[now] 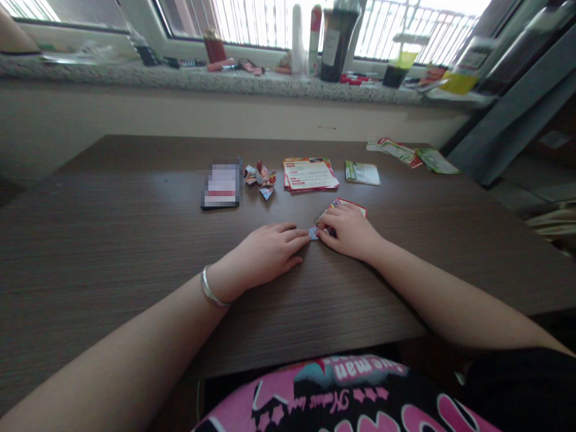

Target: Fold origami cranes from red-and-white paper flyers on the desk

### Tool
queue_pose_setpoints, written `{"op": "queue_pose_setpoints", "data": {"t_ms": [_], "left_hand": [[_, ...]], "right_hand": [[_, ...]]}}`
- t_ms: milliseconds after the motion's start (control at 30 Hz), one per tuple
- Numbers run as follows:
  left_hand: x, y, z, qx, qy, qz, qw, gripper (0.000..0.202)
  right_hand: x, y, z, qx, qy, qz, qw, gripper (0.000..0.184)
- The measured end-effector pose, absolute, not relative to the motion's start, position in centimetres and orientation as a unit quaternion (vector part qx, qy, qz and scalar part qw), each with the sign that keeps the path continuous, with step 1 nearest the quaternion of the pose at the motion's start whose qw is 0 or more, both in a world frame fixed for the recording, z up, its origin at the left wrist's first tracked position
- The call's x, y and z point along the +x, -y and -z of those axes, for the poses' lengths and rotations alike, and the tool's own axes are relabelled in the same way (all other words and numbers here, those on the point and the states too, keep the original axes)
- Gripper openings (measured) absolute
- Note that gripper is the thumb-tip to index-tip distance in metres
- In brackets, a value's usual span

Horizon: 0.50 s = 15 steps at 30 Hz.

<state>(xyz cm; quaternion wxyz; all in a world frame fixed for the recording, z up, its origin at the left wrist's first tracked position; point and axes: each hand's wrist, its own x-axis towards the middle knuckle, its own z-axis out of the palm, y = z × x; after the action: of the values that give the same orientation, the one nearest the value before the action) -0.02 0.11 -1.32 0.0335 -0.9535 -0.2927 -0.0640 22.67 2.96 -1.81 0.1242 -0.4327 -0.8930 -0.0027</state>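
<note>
A colourful printed paper (357, 207) with a red-and-white edge lies on the table in front of me, largely covered by my right hand. Its pale blue tip (314, 233) shows between my two hands. My left hand (270, 255) rests low on the tabletop with its fingers stretched out, the fingertips touching that blue tip. Curled over the paper, my right hand (350, 233) has its thumb and fingers closed on it near the tip. A silvery bangle (210, 288) circles my left wrist.
Beyond my hands lie a phone-like device (222, 183) with a blurred screen, a folded paper piece (263, 179), a stack of printed cards (309, 174) and a smaller green-edged stack (362, 173). Loose paper strips (400, 151) lie far right. Bottles (337, 45) line the windowsill (252, 81).
</note>
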Motion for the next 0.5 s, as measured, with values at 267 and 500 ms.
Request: {"op": "queue_pose_setpoints", "data": {"t_ms": [267,500], "left_hand": [[0.1,-0.1,1.2,-0.954,0.290,0.066,0.042,0.040],[0.2,0.0,1.5,-0.954,0.290,0.068,0.045,0.039]], "right_hand": [[22.9,-3.8,2.5,-0.462,0.875,-0.053,0.133,0.022],[22.8,-4.2,2.8,-0.473,0.868,-0.065,0.133,0.021]]}}
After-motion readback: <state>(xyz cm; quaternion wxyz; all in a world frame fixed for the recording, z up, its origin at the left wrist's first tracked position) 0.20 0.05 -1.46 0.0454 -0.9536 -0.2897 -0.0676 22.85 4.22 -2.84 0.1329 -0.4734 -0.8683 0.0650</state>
